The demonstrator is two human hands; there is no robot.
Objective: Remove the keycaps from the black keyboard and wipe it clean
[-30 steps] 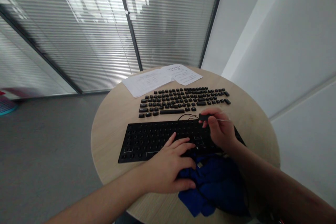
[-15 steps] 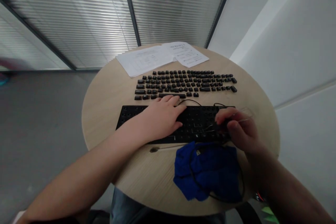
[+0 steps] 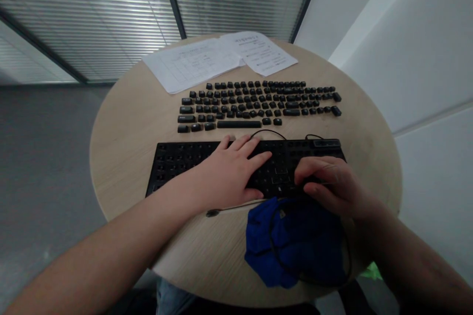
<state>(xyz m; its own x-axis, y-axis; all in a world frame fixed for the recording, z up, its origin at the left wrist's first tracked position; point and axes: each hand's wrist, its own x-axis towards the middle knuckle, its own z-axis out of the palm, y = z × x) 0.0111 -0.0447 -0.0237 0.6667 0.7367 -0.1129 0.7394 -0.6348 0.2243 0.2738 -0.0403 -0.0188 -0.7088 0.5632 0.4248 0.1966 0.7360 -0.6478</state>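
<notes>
A black keyboard (image 3: 177, 160) lies across the round table, its left part showing bare switches where keycaps are off. My left hand (image 3: 231, 172) rests on its middle, palm down with fingers spread. Over the right part, my right hand (image 3: 330, 182) is closed, thumb and forefinger together. It seems to grip a wire keycap puller, mostly hidden by the fingers. Behind the keyboard, loose black keycaps sit in rows, with the long space bar (image 3: 239, 124) in front.
Printed papers (image 3: 195, 64) lie at the table's far side. A blue cloth (image 3: 260, 248) with a black cable (image 3: 273, 241) over it is at the near edge. Beside it, a thin stick with a dark end (image 3: 212, 213) lies partly under my left hand.
My view has shifted closer to the table. My right hand has turned and come down nearer the keyboard; the puller's wires, visible before, are now mostly hidden. My left hand still rests on the keyboard.
</notes>
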